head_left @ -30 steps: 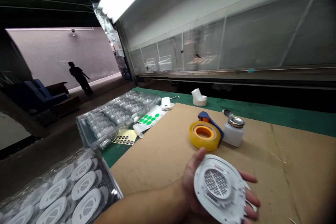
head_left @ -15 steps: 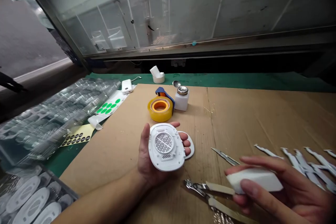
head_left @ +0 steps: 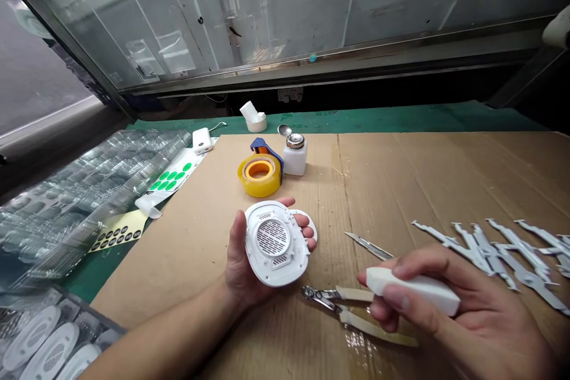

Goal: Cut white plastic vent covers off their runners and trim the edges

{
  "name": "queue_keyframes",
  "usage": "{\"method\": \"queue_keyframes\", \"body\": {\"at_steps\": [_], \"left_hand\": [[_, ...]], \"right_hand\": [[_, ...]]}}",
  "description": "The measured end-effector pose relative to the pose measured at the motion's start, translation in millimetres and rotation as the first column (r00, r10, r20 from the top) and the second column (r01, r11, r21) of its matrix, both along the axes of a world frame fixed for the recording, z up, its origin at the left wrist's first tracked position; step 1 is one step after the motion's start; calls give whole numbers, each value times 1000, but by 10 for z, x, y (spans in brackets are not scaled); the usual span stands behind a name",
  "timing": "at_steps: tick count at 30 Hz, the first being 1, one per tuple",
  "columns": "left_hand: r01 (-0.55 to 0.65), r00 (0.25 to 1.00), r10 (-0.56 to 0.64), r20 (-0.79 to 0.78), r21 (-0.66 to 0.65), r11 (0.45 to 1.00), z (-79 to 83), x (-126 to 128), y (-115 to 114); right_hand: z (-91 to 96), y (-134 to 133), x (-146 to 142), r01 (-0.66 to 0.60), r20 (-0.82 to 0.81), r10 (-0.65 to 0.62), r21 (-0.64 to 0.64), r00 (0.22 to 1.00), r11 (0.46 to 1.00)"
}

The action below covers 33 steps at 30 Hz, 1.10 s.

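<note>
My left hand [head_left: 243, 267] is shut on a white oval plastic housing [head_left: 276, 243], whose round slotted grille faces up. A white oval ring [head_left: 310, 224] shows behind my fingertips, and I cannot tell whether I hold it. My right hand [head_left: 449, 303] grips a white foam block [head_left: 414, 290] between thumb and fingers. Flush cutters with beige handles [head_left: 351, 309] lie on the cardboard just below that block, and a scalpel [head_left: 367, 245] lies above it.
A cardboard sheet [head_left: 178, 273] covers a green bench mat [head_left: 356, 122]. Farther off stand a yellow tape roll [head_left: 259, 175] and a metal-capped dispensing bottle [head_left: 294, 155]. White plastic sprues [head_left: 494, 255] lie at the right. Clear trays of white parts [head_left: 89, 190] and green dot stickers [head_left: 169, 178] lie at the left.
The view has swung right across the bench. My right hand entered with the foam block, and my left hand has turned the housing so its grille faces up more squarely.
</note>
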<state>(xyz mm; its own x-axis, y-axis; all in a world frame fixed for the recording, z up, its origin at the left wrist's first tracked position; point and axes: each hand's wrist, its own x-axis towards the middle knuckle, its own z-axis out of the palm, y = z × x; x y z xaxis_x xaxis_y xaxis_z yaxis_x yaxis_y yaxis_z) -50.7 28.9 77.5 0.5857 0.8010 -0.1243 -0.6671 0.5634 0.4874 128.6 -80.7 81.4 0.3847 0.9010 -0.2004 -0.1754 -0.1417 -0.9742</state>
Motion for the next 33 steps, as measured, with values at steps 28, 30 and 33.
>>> {"method": "queue_keyframes", "body": {"at_steps": [28, 30, 33], "left_hand": [[107, 992, -104, -67, 39, 993, -20, -103, 39], [72, 994, -69, -89, 28, 997, -9, -94, 31], [25, 994, -22, -110, 26, 999, 4, -83, 23]], "right_hand": [[36, 21, 188, -385, 180, 351, 215, 919, 897], [13, 6, 173, -378, 98, 365, 216, 926, 900], [-11, 0, 147, -359, -40, 376, 219, 926, 907]]}}
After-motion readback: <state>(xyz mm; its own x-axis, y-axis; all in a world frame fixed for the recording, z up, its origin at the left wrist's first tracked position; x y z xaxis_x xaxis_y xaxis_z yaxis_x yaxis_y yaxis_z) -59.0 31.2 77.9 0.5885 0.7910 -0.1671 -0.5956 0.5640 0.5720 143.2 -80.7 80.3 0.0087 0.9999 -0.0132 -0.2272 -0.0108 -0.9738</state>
